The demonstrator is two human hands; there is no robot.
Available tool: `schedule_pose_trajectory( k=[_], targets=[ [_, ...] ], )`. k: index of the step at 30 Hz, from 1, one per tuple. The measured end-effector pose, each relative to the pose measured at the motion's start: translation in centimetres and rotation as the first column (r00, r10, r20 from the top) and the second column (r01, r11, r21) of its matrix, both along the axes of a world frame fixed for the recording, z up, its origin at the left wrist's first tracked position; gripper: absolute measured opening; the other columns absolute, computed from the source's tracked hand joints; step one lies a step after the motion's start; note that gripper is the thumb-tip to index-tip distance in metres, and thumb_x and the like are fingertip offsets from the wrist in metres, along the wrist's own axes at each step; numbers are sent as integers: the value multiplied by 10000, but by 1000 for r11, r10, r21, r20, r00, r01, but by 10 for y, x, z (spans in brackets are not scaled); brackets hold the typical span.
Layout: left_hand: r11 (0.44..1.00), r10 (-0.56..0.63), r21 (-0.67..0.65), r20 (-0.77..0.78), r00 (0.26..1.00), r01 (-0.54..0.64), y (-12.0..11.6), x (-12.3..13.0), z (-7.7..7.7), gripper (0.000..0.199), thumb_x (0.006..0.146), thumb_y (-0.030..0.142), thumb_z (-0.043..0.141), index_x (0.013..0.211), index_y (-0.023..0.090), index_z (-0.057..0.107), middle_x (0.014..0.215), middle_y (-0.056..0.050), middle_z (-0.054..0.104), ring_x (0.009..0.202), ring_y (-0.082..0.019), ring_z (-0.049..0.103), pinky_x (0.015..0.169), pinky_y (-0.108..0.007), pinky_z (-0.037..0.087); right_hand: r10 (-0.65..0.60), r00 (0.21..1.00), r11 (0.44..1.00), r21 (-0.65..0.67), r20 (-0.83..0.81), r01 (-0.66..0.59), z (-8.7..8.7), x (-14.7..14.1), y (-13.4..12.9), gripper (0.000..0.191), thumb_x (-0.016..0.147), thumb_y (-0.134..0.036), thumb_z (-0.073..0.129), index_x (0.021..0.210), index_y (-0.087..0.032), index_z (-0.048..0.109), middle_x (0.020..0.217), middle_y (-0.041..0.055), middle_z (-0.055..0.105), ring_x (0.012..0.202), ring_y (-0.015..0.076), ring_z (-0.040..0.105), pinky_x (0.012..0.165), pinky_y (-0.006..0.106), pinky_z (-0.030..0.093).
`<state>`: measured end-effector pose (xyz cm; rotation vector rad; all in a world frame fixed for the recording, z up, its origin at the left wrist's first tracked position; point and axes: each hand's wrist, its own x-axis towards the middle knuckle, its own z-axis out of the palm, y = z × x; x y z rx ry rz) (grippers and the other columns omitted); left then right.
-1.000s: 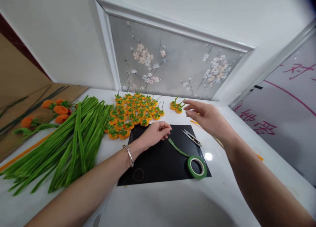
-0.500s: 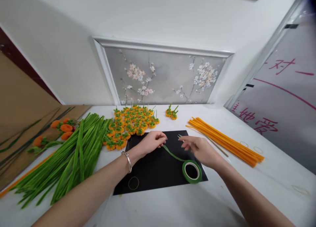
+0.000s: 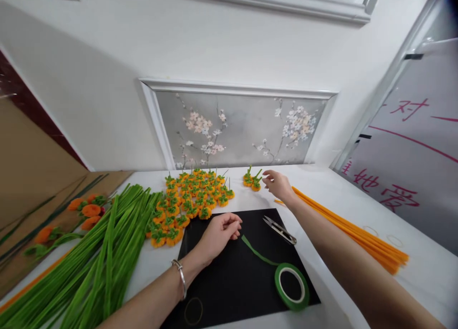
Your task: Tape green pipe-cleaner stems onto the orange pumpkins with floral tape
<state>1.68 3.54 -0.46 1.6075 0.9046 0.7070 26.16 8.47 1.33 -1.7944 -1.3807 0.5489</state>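
Observation:
My left hand hovers over a black mat, its fingers curled and thumb pressed in; whatever they hold, if anything, is hidden. Just right of these fingertips lies the loose end of green tape, which runs to its roll on the mat. My right hand reaches to the back, fingers apart and holding nothing visible. Close to its fingertips stand two small orange flowers with green stems up. A pair of thread snips rests on the mat's right edge.
Many orange-and-green flowers cluster behind the mat. Green fuzzy stems pile at left, beside finished orange blooms. Orange fuzzy stems lie under and past my right forearm. A rubber band is on the mat.
My right hand has moved away from the snips, back toward the two small flowers, leaving the snips on the mat. My left hand stays curled, with the tape end now apart from it.

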Motion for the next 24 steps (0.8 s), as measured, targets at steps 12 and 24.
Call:
schedule_pose_trajectory(
  k=[12, 24],
  targets=[
    [995, 70, -82, 154, 986, -58, -5, -2, -4, 178, 798, 277, 586, 903, 135, 608, 768, -22, 600, 706, -125, 586, 690, -264, 504, 26, 985, 1000, 22, -169, -22, -4, -15, -3, 186, 875, -304, 549, 938, -150, 634, 857, 59, 652, 786, 172, 623, 739, 338, 521],
    [969, 26, -241, 335, 942, 59, -5, -4, 0, 386, 774, 342, 661, 1127, 220, 563, 1102, -48, 549, 960, -156, 568, 802, -305, 529, 228, 809, 974, 119, -541, -194, -3, -75, -102, 332, 725, -430, 674, 869, -130, 670, 646, 17, 628, 586, 110, 569, 581, 244, 474]
  ],
)
